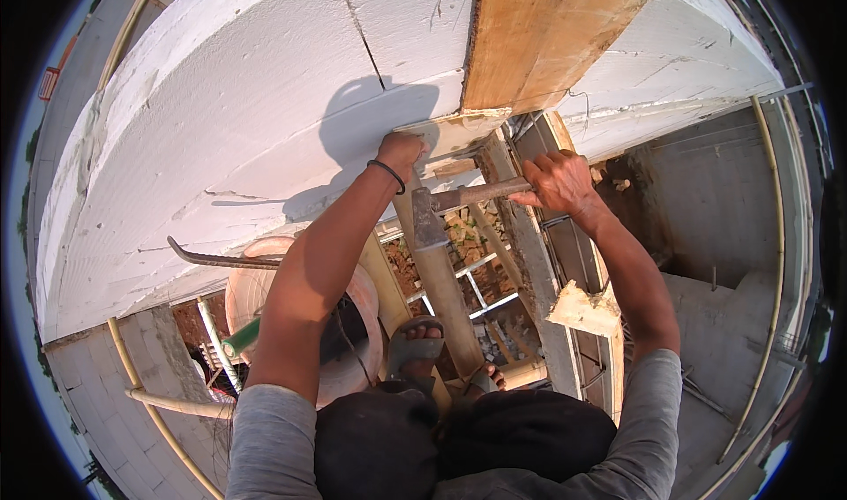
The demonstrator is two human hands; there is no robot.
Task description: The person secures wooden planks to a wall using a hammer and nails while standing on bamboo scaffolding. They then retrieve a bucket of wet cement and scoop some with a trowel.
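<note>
Head view shows hammer [427,218] and bucket [364,299], contents unclear.

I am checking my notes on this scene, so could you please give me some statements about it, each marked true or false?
1. The right hand grips the hammer by its handle. True.
2. The left hand also grips the handle. False: it is beside the left end of the small board.
3. A shadow falls on the white wall. True.
4. The dark band is on the right wrist. False: it is on the left one.
5. Both feet are bare. False: they wear sandals.
</note>
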